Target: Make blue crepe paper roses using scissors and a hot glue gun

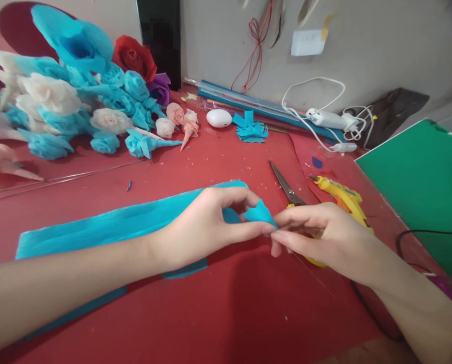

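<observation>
Between my two hands is a small piece of blue crepe paper (pixel 259 212), folded to a narrow end. My left hand (pixel 218 217) pinches it from the left, thumb below and fingers behind. At its narrow end, my right hand (pixel 316 230) closes thumb and fingers on the same paper. A thin wire-like line runs down from the right fingers; whether they hold it I cannot tell. Under my left hand and forearm lies a long strip of blue crepe paper (pixel 108 217). Scissors (pixel 286 184) with yellow handles lie behind my right hand, which partly hides them.
Crepe paper flowers (pixel 108 101) are heaped at the back left, with thin wires (pixel 66 179) before them. A yellow glue gun (pixel 341 197) lies right, near a green board (pixel 418 197). Farther back are a white egg-shaped object (pixel 218 118), blue scraps (pixel 250 127) and a white power strip (pixel 326 119).
</observation>
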`<state>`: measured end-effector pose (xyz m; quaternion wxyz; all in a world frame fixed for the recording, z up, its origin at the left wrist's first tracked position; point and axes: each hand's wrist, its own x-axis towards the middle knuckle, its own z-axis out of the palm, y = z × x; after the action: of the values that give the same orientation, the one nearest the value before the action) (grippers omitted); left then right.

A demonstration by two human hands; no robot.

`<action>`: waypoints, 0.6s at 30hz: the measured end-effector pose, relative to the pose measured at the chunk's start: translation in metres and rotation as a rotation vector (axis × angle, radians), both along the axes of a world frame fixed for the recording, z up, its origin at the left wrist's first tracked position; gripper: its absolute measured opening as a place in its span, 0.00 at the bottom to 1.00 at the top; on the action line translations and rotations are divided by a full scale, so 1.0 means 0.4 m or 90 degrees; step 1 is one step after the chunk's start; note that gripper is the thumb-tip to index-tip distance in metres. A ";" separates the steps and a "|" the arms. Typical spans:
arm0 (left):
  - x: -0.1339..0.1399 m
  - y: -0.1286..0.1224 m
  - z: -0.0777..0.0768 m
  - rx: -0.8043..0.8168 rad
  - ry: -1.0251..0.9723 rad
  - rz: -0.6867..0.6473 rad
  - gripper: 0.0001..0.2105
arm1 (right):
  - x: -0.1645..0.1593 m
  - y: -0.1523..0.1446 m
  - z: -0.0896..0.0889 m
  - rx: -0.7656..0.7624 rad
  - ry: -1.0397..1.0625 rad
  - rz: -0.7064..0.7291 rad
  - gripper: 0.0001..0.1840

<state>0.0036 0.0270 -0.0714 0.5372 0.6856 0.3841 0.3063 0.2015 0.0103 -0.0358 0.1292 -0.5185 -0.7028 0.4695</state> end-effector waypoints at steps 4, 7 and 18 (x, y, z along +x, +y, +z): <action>0.000 -0.001 -0.001 0.007 -0.030 0.003 0.04 | -0.004 0.000 -0.002 -0.019 0.024 -0.026 0.07; 0.000 -0.003 -0.001 0.010 -0.071 0.017 0.09 | -0.005 0.003 -0.002 -0.036 0.063 -0.059 0.06; -0.003 -0.002 0.006 0.021 -0.080 -0.024 0.02 | -0.008 -0.004 -0.003 0.051 0.038 -0.099 0.05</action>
<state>0.0025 0.0264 -0.0691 0.5545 0.6808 0.3317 0.3449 0.1982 0.0089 -0.0371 0.2068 -0.5517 -0.6747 0.4446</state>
